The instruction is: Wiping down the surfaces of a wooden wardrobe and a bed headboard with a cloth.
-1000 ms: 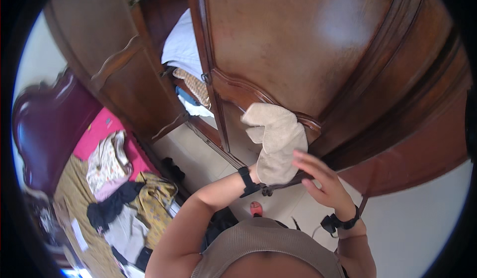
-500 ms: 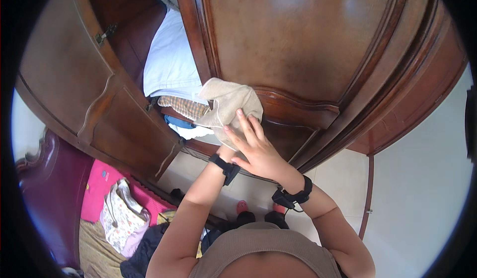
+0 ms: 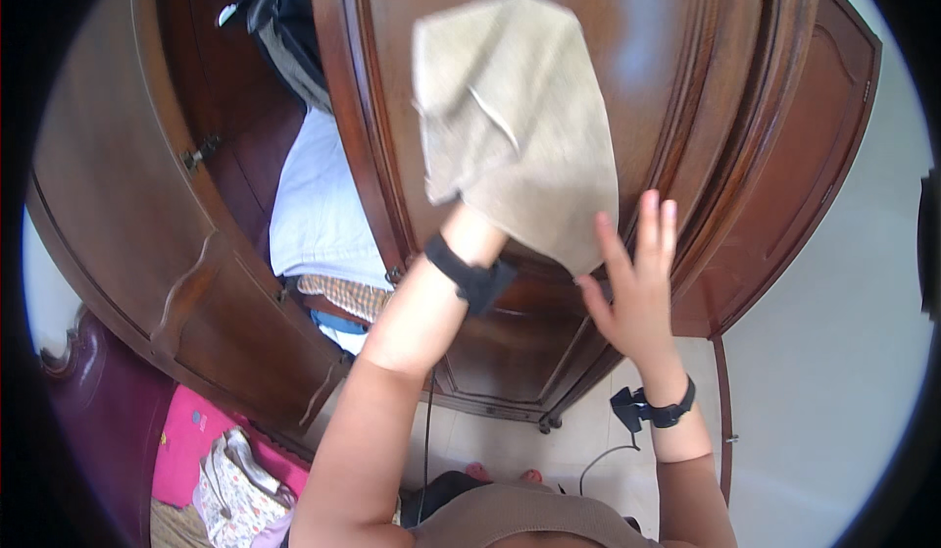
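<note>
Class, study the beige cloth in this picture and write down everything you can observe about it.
The beige cloth looks soft and plain, perhaps towelling, with a paler edge and soft folds, one ridge running across its middle. Spread broad and unevenly, it drapes over the left hand, which is hidden, leaving the left wrist showing below. It appears before the brown wooden door; contact there is unclear. Its lower right corner hangs near the right hand, though whether they touch cannot be told.

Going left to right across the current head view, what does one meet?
Purple headboard → floral-print cloth → pale blue folded cloth → beige cloth covering the left hand → open right hand → pale wall.
</note>
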Motion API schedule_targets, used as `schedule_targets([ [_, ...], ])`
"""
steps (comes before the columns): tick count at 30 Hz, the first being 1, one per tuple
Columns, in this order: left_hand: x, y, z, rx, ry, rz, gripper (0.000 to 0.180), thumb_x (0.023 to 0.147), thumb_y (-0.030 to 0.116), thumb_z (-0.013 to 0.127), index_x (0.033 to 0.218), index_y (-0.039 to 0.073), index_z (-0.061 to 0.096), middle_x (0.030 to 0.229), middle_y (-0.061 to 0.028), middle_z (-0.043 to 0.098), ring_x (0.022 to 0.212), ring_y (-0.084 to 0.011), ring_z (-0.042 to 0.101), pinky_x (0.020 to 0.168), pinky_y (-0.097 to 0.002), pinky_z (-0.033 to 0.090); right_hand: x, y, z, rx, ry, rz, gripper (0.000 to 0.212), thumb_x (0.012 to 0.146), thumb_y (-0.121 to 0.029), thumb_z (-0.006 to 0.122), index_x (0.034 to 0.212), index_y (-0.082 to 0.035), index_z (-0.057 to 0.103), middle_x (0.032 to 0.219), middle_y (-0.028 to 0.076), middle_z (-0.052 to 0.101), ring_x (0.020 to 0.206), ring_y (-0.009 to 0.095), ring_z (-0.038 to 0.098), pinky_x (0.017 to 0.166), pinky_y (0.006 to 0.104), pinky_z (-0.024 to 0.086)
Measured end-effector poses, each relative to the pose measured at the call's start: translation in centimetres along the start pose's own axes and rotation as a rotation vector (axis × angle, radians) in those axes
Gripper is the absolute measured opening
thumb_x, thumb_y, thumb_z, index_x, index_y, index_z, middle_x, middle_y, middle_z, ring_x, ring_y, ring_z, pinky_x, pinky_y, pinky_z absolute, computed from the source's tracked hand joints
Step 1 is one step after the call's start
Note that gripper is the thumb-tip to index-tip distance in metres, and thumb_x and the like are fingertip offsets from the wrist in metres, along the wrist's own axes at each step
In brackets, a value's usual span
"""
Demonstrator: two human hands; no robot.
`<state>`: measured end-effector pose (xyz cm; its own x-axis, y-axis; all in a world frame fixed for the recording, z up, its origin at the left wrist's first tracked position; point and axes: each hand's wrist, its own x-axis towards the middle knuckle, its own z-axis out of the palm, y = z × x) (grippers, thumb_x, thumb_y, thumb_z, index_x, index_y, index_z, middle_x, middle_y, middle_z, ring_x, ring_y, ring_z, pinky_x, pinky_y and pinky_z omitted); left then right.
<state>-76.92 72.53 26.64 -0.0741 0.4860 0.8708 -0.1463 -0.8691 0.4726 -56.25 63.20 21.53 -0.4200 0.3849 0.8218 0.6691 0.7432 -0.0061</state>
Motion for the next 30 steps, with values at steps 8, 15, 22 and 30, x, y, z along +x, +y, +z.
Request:
schedule_targets([
  [8,8.3,7.6,-5.7,1.269,0.233,0.475,0.058,0.102,0.031,0.042,0.151,0.006,0.025,0.154,-0.0104,0.031,0.139,-0.0238,0.034,0.116,-0.0369,0.027,0.9,3.5,-1.3,-0.049,0.118,0.060,0.073,0.077,-0.013,0.072,0.144,-0.009,0.042,0.154,0.027,0.023,0.141,0.050,0.022,0.110,0.0536,0.029],
  [15,-7.3,0.3,-7.8,1.319,0.290,0.156,0.059,0.101,0.033,0.042,0.150,0.006,0.026,0.153,-0.0103,0.032,0.139,-0.0240,0.035,0.116,-0.0379,0.027,-0.2,3.9,2.4,-0.173,0.167,0.058,0.069,0.079,-0.019,0.069,0.144,-0.014,0.045,0.155,0.021,0.025,0.143,0.046,0.021,0.109,0.0612,0.024],
  [22,-24.6,-7.2,-4.7,0.992,0.336,-0.313,0.060,0.101,0.035,0.043,0.150,0.006,0.027,0.152,-0.0102,0.033,0.138,-0.0243,0.036,0.115,-0.0389,0.027,-3.0,5.1,4.0,-0.165,0.170,0.034,0.060,0.081,-0.016,0.064,0.139,-0.016,0.051,0.154,0.012,0.034,0.145,0.038,0.021,0.114,0.0566,0.018],
  [30,-13.2,-1.6,-5.0,1.178,0.314,0.025,0.061,0.100,0.037,0.044,0.150,0.006,0.028,0.152,-0.0101,0.035,0.137,-0.0246,0.037,0.115,-0.0401,0.027,-7.5,7.2,4.8,0.206,0.152,-0.044,0.059,0.079,-0.007,0.064,0.137,-0.007,0.051,0.149,0.018,0.040,0.141,0.038,0.032,0.113,0.0524,0.028],
])
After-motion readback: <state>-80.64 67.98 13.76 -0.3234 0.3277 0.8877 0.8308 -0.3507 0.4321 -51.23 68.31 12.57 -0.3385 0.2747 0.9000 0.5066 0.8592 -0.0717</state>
